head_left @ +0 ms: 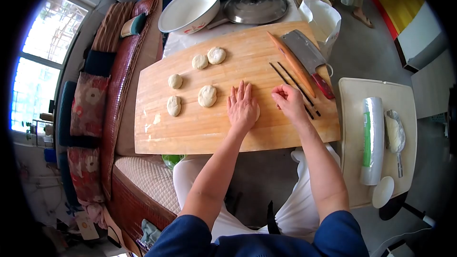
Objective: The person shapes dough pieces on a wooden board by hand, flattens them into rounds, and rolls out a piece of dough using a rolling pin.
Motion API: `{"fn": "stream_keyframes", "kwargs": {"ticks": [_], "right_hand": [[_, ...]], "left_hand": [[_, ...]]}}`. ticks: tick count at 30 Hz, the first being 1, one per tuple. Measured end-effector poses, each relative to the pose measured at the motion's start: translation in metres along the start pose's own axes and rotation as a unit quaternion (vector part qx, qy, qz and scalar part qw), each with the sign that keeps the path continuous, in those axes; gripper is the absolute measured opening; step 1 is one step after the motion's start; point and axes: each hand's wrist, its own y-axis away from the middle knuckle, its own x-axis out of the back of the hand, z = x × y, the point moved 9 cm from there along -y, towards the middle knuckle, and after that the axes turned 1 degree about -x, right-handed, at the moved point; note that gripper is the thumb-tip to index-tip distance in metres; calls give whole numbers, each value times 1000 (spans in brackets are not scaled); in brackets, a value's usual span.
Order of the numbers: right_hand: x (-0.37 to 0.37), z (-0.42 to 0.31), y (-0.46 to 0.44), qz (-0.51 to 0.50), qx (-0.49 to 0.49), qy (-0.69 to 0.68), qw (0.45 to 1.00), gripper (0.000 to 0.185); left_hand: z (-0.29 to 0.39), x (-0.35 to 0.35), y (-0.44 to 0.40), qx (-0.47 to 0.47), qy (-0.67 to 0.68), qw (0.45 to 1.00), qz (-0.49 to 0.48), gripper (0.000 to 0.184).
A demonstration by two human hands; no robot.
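My left hand (243, 108) lies palm down on the wooden board (190, 131), fingers stretched out. Beneath it is a piece of dough (258, 113), mostly hidden, its pale edge showing at the right. Just to the right, my right hand (289, 100) hovers with its fingers curled and fingertips together; nothing shows in them. A larger dough piece (207, 96) rests left of my left hand. Several others lie farther off, including a round one (216, 55) and a small one (175, 81). Two dark chopsticks (291, 82) lie beside my right hand.
Along the board's right side lie a wooden rolling pin (291, 64) and a cleaver (304, 50). Behind it stand a white basin (190, 7) and a lidded pan (255, 6). A stool (352, 162) holds a plastic-wrap roll (372, 140) and a floury scoop (395, 133). Another person's foot (362, 18) is visible beyond.
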Motion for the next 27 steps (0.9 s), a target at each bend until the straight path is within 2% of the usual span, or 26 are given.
{"fn": "stream_keyframes", "kwargs": {"ticks": [4,7,8,10,13,16,19,22,23,24,25,26,27], "right_hand": [[-2,5,-5,-2,8,5,1000,7],[5,1,-12,-1,26,13,1000,7],[7,-2,-9,-5,28,16,999,7],[8,1,-9,-6,7,7,1000,7],[9,4,-10,-1,7,2,1000,6],[13,7,-10,-1,9,9,1000,5],[17,7,-9,-1,8,-2,1000,5],[21,4,-8,1,12,-10,1000,5],[22,4,-8,3,13,-8,1000,5],[24,3,-7,5,13,-7,1000,5],[25,2,-6,6,11,-7,1000,5],[25,0,-6,6,10,-7,1000,5],[26,-1,-6,7,11,-8,1000,6]], "left_hand": [[-6,-3,1,-15,21,1000,1,52],[-66,-19,-17,-42,308,949,58,49],[-58,27,-7,-60,242,964,89,43],[-76,7,-8,-73,157,985,8,43],[-55,25,8,-40,123,991,-24,46],[-55,4,12,62,324,938,-104,50],[-23,22,29,20,325,939,-108,57],[-1,29,40,20,491,855,-165,64],[-1,37,32,-4,418,896,-153,64],[-2,44,22,-9,382,918,-110,53],[2,61,9,-73,329,941,-24,48],[8,77,1,-135,270,951,62,43],[3,76,-8,-131,284,946,85,43]]}}
